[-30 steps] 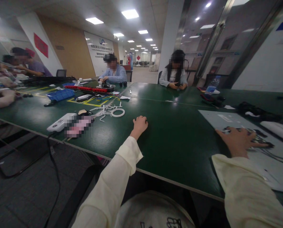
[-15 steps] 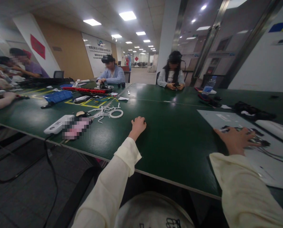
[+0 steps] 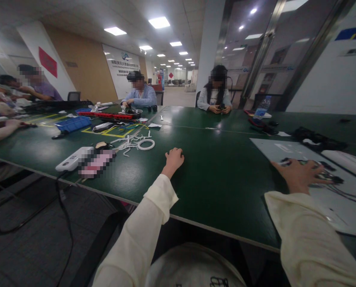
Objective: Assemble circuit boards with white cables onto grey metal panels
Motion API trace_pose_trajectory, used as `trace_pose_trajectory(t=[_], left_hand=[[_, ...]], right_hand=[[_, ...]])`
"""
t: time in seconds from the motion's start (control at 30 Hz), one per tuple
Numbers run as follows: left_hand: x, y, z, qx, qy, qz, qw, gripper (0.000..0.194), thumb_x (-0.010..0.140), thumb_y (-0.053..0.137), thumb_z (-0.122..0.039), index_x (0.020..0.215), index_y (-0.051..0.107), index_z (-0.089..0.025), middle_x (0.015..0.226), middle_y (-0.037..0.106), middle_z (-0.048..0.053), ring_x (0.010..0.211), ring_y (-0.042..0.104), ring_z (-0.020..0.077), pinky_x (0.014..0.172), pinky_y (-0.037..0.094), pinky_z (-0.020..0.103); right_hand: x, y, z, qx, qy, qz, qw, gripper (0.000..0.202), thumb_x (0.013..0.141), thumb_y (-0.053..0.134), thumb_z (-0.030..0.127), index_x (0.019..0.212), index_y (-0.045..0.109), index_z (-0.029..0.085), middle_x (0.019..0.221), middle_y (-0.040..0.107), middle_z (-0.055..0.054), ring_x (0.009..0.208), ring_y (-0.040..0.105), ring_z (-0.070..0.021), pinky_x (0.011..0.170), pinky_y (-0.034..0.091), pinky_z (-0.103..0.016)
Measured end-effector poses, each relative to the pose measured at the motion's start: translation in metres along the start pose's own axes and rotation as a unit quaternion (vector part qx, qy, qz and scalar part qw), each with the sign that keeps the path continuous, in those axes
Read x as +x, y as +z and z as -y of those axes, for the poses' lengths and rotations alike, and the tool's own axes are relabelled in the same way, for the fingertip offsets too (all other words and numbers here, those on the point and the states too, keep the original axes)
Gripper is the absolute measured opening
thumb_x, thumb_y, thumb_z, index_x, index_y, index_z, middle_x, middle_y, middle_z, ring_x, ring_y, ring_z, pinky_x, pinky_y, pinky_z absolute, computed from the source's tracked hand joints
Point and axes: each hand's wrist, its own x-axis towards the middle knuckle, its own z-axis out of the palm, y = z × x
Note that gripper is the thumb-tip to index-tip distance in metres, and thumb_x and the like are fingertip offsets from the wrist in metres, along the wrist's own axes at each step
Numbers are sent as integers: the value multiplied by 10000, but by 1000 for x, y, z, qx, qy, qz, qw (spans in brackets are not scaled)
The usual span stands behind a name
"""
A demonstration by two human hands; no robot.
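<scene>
My left hand (image 3: 174,160) rests on the green tabletop (image 3: 213,187), its fingers curled in. No object shows in it, though the fingertips are turned down out of sight. At the right, my right hand (image 3: 299,175) lies with fingers spread over a cluster of small dark parts (image 3: 330,175) with thin cables. That cluster sits on a light grey board (image 3: 324,207), and the palm hides part of it. Fingers touch the parts, but no grip around them is visible.
Left of my left hand are a white ring (image 3: 146,144), white strips (image 3: 130,140), a white power bank (image 3: 74,158) and a blurred pink item (image 3: 97,163). Further back stand a blue tray (image 3: 73,124) and a water bottle (image 3: 262,107). Two people sit opposite.
My right hand has shifted very slightly right over the dark parts, partly with a small camera move. My left hand stays in place.
</scene>
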Motion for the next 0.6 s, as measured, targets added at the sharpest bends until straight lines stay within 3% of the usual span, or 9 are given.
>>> trace_pose_trajectory(t=[0.33, 0.6], left_hand=[[1, 1, 1, -8, 1, 4, 1000, 243, 878, 406, -282, 1071, 542, -225, 1187, 517, 85, 1115, 453, 237, 947, 321, 454], [-2, -2, -1, -14, 0, 10, 1000, 246, 887, 392, -282, 1079, 536, -228, 1186, 517, 82, 1121, 454, 229, 960, 309, 451]], right_hand=[[3, -2, -11, 23, -21, 15, 999, 731, 702, 324, 759, 1224, 506, 281, 1411, 216, -153, 1294, 88, -399, 926, 102, -676], [-2, -5, -10, 39, 13, 15, 999, 762, 666, 406, 736, 1217, 497, 218, 1422, 141, -188, 1290, 58, -433, 928, 119, -672]])
